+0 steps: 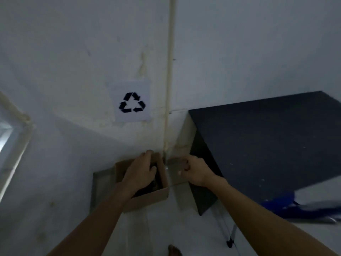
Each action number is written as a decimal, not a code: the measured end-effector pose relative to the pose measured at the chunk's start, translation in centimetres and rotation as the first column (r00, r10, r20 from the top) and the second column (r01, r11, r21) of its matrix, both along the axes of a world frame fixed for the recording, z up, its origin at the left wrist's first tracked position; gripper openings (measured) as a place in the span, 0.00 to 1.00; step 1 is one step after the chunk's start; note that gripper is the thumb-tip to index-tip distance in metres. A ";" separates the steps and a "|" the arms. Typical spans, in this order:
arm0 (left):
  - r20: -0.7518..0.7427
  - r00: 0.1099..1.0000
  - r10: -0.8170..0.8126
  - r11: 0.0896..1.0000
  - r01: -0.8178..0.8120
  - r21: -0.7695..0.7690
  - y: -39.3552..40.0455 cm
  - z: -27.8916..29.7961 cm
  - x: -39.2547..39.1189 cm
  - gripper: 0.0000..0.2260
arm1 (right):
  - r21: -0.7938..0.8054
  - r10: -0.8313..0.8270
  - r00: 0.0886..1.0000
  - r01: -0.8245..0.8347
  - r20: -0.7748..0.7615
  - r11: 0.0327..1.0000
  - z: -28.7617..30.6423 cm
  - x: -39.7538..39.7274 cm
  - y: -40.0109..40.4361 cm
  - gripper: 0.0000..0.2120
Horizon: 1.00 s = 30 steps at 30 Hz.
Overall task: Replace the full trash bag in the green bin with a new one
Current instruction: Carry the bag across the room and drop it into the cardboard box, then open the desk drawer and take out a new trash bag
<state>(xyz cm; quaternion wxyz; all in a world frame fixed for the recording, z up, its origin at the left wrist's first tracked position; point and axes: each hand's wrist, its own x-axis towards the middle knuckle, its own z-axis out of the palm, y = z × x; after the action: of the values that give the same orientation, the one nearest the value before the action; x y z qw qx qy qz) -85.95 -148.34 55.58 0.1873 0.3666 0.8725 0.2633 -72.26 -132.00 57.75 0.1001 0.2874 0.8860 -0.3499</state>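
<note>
I see the pale floor (162,228). A brown cardboard box (147,199) sits on it, and the dark table (267,145) stands just beside the box.

The box (147,198) is plain brown cardboard, matt and unprinted, its flaps (177,163) the same dull board. The wall (73,52) behind is painted plaster, matt, with scuffs and yellowish patches. The sign (132,102) on it is a thin white paper sheet with a black printed symbol. The desk (267,141) top is dark, matt and smooth, lightly speckled.
</note>
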 end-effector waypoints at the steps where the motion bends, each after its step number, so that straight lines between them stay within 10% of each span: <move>1: -0.015 0.999 -0.032 0.999 0.032 0.007 0.5 0.5 1.3 0.20 | -0.013 -0.044 0.999 0.044 -0.014 0.999 0.7 2.0 0.0 0.25; 13: 0.023 0.893 -0.449 0.892 0.446 0.072 11.7 3.5 22.5 0.17 | -0.009 -0.565 0.818 0.568 -0.108 0.823 5.2 27.7 3.7 0.23; 30: 0.059 0.714 -0.698 0.712 0.683 0.163 34.3 4.3 55.7 0.14 | 0.037 -0.749 0.659 0.752 -0.064 0.658 4.8 61.8 20.2 0.27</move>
<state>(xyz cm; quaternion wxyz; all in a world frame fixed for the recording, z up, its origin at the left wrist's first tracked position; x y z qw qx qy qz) -30.20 -114.06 59.86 0.2987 0.6613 0.6407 0.2508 -10.46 -111.78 62.56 -0.0811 0.6223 0.7008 -0.3391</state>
